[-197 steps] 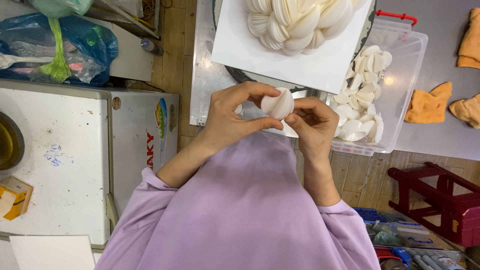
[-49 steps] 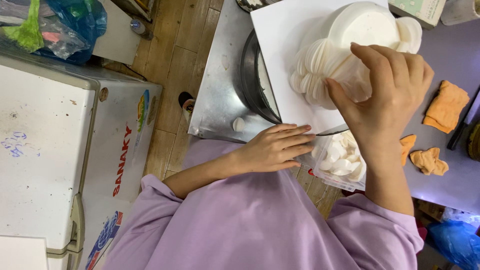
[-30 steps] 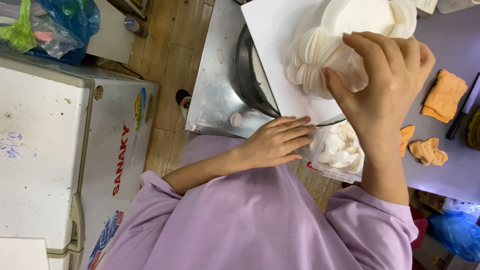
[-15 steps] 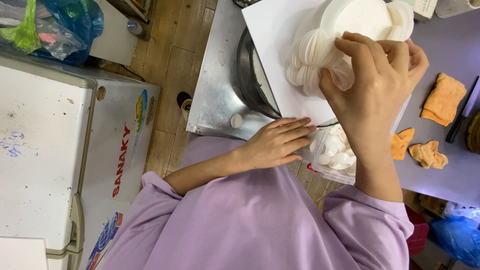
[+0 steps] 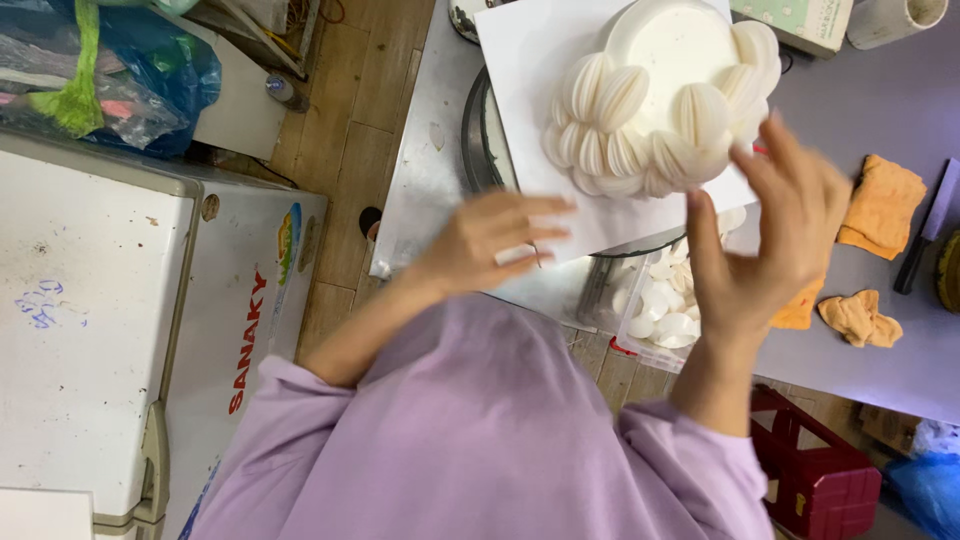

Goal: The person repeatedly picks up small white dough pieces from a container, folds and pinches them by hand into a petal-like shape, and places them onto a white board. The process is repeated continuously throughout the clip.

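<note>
A grey table (image 5: pixel 880 110) carries orange cloths (image 5: pixel 880 205), a clear tub (image 5: pixel 660 315) of white pieces; a steel tray (image 5: pixel 425 170) sits alongside.

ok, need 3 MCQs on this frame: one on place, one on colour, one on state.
1. Where does the cake sit?
A. white board
B. floor
C. red stool

2. What colour are the cloths on the table?
A. blue
B. orange
C. black

3. How is the right hand?
A. clenched round a knife
B. flat on the table
C. open, raised by the cake

Key: A, the white board lies under it; B, the cloths are orange; C, its fingers are spread and it holds nothing visible.
</note>
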